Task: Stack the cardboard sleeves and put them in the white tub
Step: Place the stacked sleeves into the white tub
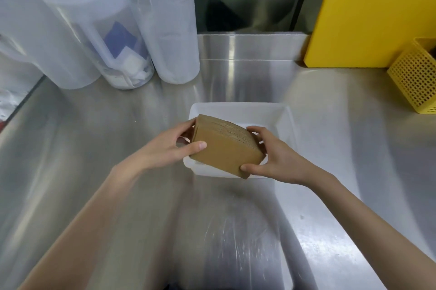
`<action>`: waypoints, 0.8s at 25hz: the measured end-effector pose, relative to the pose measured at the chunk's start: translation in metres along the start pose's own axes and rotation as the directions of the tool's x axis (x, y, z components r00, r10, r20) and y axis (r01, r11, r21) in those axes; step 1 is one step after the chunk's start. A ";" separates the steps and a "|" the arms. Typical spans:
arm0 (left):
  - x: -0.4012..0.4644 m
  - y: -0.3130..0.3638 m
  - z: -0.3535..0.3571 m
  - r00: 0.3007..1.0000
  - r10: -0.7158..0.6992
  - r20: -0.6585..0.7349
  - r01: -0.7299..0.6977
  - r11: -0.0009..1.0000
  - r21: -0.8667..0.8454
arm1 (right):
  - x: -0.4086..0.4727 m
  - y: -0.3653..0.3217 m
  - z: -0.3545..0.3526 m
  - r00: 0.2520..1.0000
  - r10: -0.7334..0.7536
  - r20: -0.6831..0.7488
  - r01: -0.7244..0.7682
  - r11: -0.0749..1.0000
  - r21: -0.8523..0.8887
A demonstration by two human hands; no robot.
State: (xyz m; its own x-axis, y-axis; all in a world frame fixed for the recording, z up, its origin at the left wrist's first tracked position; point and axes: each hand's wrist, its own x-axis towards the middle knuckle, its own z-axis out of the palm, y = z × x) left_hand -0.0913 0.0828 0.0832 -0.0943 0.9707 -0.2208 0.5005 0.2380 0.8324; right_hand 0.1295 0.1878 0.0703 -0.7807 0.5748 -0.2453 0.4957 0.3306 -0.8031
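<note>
Head view. Stainless steel table (99, 138) fills the frame. White tub (286, 122) sits on it just past centre, long side running toward 12 o'clock.

Stack of cardboard sleeves (224, 148) is held over the near half of the tub, tilted, its near corner overhanging the tub's near rim at about 6 o'clock. Whether the underside touches the tub floor cannot be told. Edges of the flat sleeves show as fine layers along the top, roughly flush.

Left hand (169, 145) grips the stack's 9 o'clock end: thumb laid across the front face, fingers curled round the far side, closed on the cardboard. Right hand (276, 152) grips the 3 o'clock end: thumb pressed at the lower near corner, fingers wrapped over the upper far edge, likewise closed on the stack. Both forearms bare, entering from 7 and 5 o'clock.

Surroundings. At 10 to 11 o'clock, three translucent plastic jugs (174, 37) stand close together at the table's back edge; the middle one (111, 37) has a lid and holds blue and white scraps, kind not legible. At 2 o'clock a yellow board (368, 13) leans upright against the back. Just beside it at 3 o'clock, a yellow perforated basket (415, 79), partly cut off by the frame edge.
</note>
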 end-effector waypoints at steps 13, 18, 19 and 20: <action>0.104 -0.014 -0.026 0.989 -0.083 0.123 0.028 0.918 0.396 | 0.073 0.016 0.021 0.904 0.342 0.257 -0.358 0.934 0.016; 0.113 -0.027 -0.020 0.985 -0.069 0.155 -0.040 0.797 0.603 | 0.088 0.024 0.033 0.849 0.358 0.390 -0.396 0.918 0.020; 0.113 -0.028 -0.017 0.987 -0.060 0.149 -0.050 0.764 0.643 | 0.090 0.024 0.034 0.841 0.354 0.408 -0.396 0.918 0.020; 0.113 -0.030 -0.015 0.987 -0.058 0.149 -0.061 0.724 0.687 | 0.091 0.024 0.036 0.834 0.352 0.425 -0.396 0.918 0.018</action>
State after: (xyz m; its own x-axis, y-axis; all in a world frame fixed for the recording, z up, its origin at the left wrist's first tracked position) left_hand -0.1297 0.1859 0.0413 0.0057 0.9397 -0.3420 0.9595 0.0913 0.2666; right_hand 0.0564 0.2215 0.0095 -0.6386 0.2779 -0.7176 0.7574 0.0624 -0.6499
